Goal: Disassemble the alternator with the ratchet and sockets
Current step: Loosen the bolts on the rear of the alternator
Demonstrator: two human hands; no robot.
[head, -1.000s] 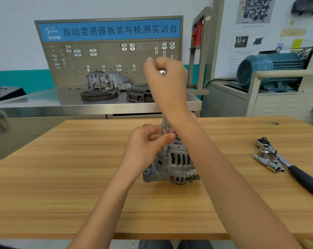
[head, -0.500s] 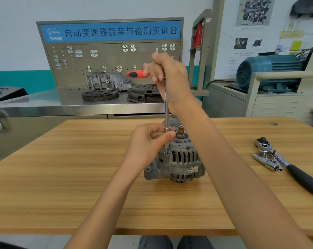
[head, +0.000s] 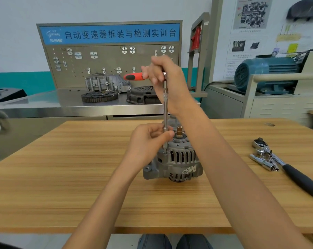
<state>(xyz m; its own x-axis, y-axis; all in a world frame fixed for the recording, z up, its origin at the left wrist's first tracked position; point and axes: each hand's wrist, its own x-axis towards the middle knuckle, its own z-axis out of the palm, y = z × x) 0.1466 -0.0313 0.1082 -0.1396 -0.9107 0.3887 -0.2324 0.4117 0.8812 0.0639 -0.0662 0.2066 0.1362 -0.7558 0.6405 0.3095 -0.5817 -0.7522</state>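
A grey alternator (head: 179, 160) stands on the wooden table (head: 62, 177), shaft end up. A long steel extension bar (head: 165, 105) stands upright on a bolt at the housing's left rim. My left hand (head: 148, 141) pinches the bar's lower end just above the housing. My right hand (head: 166, 78) grips the top of a small ratchet, whose red handle (head: 134, 76) sticks out to the left.
At the table's right lie a big black-handled ratchet (head: 292, 169) and loose sockets (head: 263, 160). Behind the table is a steel bench (head: 44, 108) carrying gear parts and a pegboard (head: 109, 56). A blue motor (head: 265, 74) sits at the back right.
The red ratchet handle has swung out from behind my right hand to point left. My left hand stays pinched on the bar.
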